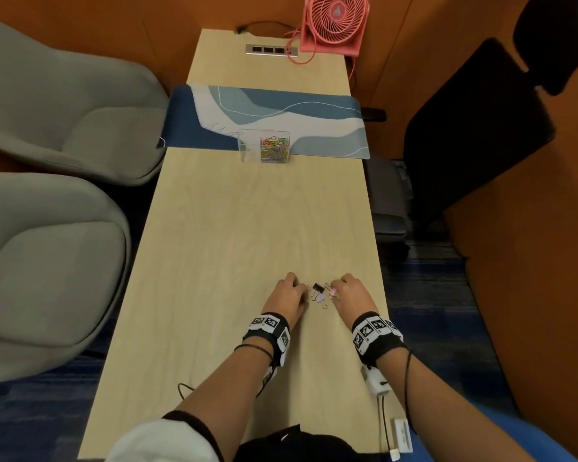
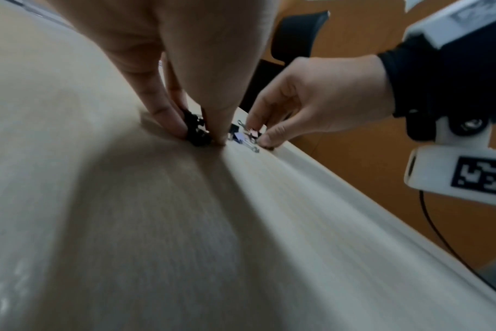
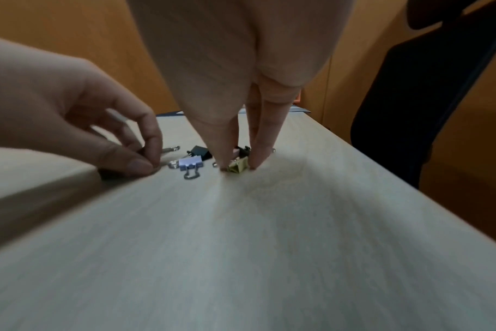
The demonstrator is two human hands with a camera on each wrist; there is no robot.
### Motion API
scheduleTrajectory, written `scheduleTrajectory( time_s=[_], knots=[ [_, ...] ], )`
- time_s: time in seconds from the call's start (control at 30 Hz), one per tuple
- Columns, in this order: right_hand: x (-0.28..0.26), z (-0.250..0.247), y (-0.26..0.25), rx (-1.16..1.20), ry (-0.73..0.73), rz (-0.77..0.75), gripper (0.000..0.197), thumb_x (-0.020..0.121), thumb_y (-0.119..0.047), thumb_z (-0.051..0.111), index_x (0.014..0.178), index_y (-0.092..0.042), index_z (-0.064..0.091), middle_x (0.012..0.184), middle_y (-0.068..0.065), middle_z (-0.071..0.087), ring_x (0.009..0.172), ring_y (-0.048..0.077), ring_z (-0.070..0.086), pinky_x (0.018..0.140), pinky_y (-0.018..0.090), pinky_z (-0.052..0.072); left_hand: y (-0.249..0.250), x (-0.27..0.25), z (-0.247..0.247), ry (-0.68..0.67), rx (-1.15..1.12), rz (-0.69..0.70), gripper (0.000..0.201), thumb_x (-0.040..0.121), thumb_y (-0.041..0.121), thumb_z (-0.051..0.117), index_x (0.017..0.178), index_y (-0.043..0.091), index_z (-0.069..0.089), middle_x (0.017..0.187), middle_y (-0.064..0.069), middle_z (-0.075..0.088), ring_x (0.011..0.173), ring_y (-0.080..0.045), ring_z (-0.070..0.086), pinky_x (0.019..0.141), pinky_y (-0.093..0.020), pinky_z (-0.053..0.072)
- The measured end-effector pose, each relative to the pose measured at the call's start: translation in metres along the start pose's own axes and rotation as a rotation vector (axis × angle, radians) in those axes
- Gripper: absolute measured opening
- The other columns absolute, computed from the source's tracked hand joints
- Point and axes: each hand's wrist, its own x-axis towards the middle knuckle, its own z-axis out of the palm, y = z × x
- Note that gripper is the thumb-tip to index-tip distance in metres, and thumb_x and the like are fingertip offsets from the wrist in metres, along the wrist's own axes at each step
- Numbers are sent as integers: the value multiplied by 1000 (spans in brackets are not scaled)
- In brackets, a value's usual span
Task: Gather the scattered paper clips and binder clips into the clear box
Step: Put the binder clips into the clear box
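Left hand (image 2: 184, 67): thumb and finger pinch a black binder clip (image 2: 195, 131) on the table (image 1: 247, 228).
Right hand (image 3: 241, 67): fingertips narrowly pinch a gold binder clip (image 3: 237, 166).
Between the hands: lilac binder clip (image 3: 191, 163), near the table's right edge.
Clear box (image 1: 264, 145): far off, at the mat's (image 1: 331, 128) near edge.

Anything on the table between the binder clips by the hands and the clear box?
Nothing visible. Bare light wooden tabletop runs from the small binder clips between the left hand and right hand to the clear plastic box, which sits at the blue patterned desk mat edge.
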Motion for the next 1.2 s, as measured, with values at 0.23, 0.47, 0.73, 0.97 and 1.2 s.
scheduleTrajectory(
  time_s=[0.23,0.47,0.73,0.97,1.2],
  knots=[
    [5,-10,-6,111,-20,114,13,86,-10,59,99,-11,62,98,8,55,86,25,58,74,31,51,-11,-8,-9,39,-19,-69,14,91,12,52,104,10,56,101,-10,52,83,-26,54,74,-39,51],
    [11,-17,-19,100,-99,175,11,80,-10,69,91,-8,67,100,10,53,83,27,59,72,30,51,-19,-16,-17,154,-149,-165,20,87,5,57,92,14,73,97,-6,53,84,-22,55,77,-29,51],
    [26,-18,-32,128,-70,181,22,68,-14,84,84,-11,68,93,6,54,80,22,54,67,27,48,-32,-24,-14,114,-123,-63,18,86,13,64,101,12,74,109,-4,55,98,-21,52,86,-22,43],
    [33,-18,-29,229,-48,201,5,66,-10,72,68,-15,71,71,-1,63,61,12,56,46,15,36,-28,-14,-15,11,44,-113,31,91,-1,48,120,11,55,114,-13,46,107,-29,45,86,-40,50],
    [36,-19,-36,69,-30,161,12,72,-16,63,74,-25,70,75,-5,64,72,15,60,58,22,45,-31,-8,-23,163,-222,-234,30,103,18,37,119,6,59,109,-17,54,95,-33,55,85,-38,46]
  ],
)
